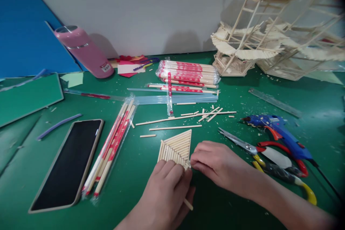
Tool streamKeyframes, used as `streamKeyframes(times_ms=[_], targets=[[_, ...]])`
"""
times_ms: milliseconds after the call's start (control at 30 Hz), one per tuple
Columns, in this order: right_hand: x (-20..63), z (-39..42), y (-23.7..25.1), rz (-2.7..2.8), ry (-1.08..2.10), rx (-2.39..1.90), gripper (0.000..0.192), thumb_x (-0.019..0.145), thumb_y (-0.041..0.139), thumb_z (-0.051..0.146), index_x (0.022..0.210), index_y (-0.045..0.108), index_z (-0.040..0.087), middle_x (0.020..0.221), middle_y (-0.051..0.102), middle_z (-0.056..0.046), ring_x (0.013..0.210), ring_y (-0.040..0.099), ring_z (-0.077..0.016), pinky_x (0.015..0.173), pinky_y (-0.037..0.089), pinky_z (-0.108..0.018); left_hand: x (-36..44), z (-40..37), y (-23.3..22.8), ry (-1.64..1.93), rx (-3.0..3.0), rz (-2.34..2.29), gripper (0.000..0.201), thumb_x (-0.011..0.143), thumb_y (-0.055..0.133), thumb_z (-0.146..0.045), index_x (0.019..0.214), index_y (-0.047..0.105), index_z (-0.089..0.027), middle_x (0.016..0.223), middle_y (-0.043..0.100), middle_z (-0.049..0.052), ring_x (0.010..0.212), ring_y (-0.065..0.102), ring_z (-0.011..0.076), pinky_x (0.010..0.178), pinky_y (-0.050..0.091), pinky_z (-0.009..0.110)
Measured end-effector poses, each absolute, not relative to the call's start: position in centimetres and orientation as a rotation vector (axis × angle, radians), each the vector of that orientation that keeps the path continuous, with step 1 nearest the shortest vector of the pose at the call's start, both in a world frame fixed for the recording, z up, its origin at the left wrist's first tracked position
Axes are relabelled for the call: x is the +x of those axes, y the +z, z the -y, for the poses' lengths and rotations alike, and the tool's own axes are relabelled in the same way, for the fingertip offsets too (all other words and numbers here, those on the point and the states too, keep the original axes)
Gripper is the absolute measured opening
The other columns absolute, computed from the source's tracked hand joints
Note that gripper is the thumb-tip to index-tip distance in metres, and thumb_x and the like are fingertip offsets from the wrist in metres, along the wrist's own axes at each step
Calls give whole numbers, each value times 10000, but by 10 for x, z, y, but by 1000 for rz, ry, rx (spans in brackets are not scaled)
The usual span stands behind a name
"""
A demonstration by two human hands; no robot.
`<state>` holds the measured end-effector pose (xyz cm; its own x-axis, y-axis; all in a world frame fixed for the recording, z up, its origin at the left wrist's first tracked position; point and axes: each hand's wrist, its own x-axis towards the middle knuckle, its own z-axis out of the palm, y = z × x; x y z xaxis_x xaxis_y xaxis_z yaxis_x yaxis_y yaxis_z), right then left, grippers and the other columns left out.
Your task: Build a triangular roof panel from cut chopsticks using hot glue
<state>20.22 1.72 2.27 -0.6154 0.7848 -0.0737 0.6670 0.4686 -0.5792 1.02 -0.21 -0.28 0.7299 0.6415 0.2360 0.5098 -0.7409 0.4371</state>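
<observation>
Both hands work on a triangular stick panel (177,148) at the near middle of the desk (134,187).

Left to right: one phone (68,163), one wrapped chopstick bundle (111,149); the left hand (164,192) has its fingers closed on one loose stick (188,204) and on the panel's near edge; the right hand (215,163) pinches the panel's near right corner; one pair of scissors (258,150), one glue gun (277,133). Judging by this, a stick is being fitted; next calls for steady alignment.

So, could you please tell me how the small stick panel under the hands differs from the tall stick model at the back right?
The stick panel lies flat on the green mat; the stick model stands upright by the wall. The panel is one small triangular layer of sticks; the model is far bigger, with several tiers of roofs. Both hands, left hand and right hand, touch the panel; nothing touches the model. Both are pale wood.
</observation>
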Motion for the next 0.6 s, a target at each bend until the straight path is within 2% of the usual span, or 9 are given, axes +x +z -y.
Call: streamKeyframes(times_ms=[600], targets=[[200,-18,23,2420,901,-1310,172,894,422,205,811,571,181,763,550,-12,730,482,-131,655,362,-253,11,1,-3,516,2585,-906,149,801,456,-156,926,534,-145,751,519,45,660,431,182,561,333,319]])
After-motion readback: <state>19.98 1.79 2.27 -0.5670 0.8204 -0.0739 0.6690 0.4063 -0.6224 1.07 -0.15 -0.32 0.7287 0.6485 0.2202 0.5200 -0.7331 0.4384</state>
